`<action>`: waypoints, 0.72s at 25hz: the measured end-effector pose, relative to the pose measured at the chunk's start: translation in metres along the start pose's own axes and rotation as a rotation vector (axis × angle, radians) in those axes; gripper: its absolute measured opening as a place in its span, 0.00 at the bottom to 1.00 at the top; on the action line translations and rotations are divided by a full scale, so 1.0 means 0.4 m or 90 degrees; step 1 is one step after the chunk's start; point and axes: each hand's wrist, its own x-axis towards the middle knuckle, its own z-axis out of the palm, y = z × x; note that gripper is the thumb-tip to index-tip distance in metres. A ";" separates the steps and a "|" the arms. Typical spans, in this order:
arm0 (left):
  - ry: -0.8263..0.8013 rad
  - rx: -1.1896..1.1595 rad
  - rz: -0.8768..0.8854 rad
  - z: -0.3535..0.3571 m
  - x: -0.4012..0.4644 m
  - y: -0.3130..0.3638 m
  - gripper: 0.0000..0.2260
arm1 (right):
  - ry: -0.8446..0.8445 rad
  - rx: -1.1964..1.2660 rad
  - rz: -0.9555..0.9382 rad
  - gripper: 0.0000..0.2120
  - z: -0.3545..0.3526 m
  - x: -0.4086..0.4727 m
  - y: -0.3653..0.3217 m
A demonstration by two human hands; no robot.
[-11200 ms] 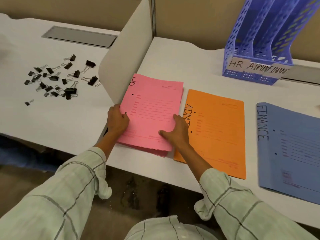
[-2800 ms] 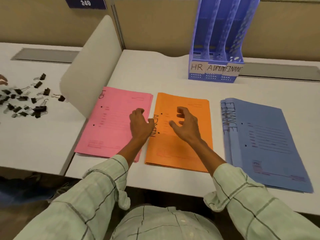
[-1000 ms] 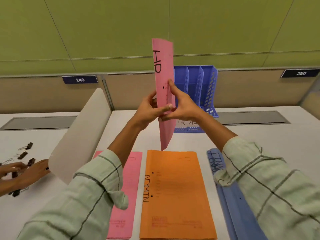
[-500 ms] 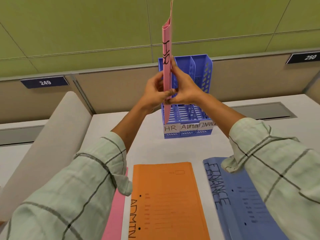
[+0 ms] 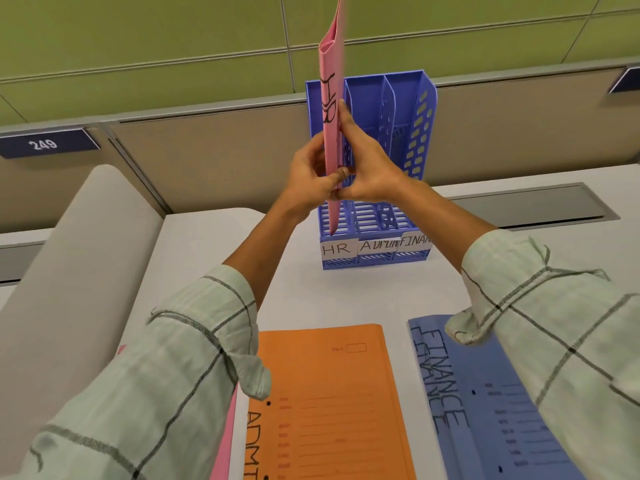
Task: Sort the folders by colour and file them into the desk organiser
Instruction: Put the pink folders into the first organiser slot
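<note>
A pink folder (image 5: 331, 109) marked HR stands upright, edge on to me, pinched between my left hand (image 5: 311, 174) and my right hand (image 5: 367, 168). Its lower end hangs in front of the leftmost slot, labelled HR, of the blue desk organiser (image 5: 408, 140); I cannot tell if it is inside. The organiser's other slots read ADMIN and FINANCE. On the desk near me lie an orange ADMIN folder (image 5: 332, 403), blue FINANCE folders (image 5: 491, 410) and a sliver of pink folder (image 5: 225, 441) under my left sleeve.
A rounded grey divider panel (image 5: 79, 265) rises on the left of the white desk (image 5: 301, 292). A beige partition with a plate reading 249 (image 5: 45, 144) runs behind the organiser. A grey cable hatch (image 5: 530, 206) lies to the right.
Both hands have carried the pink folder a little forward and down, so its lower end now sits at the HR slot. My view has dropped closer to the desk.
</note>
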 end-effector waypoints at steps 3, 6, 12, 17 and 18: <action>0.001 0.011 -0.040 0.003 0.007 -0.031 0.28 | -0.001 0.005 0.022 0.66 0.032 0.002 0.031; 0.013 0.031 -0.073 0.011 -0.002 -0.074 0.26 | 0.008 0.042 0.083 0.64 0.086 -0.012 0.056; 0.074 0.093 -0.111 0.008 -0.051 -0.116 0.24 | -0.013 0.031 0.141 0.60 0.161 -0.053 0.068; 0.141 0.141 -0.142 -0.034 -0.174 -0.103 0.23 | -0.043 -0.028 0.181 0.60 0.171 -0.130 0.024; 0.151 0.145 -0.156 -0.040 -0.209 -0.105 0.23 | -0.042 -0.029 0.199 0.59 0.171 -0.149 0.016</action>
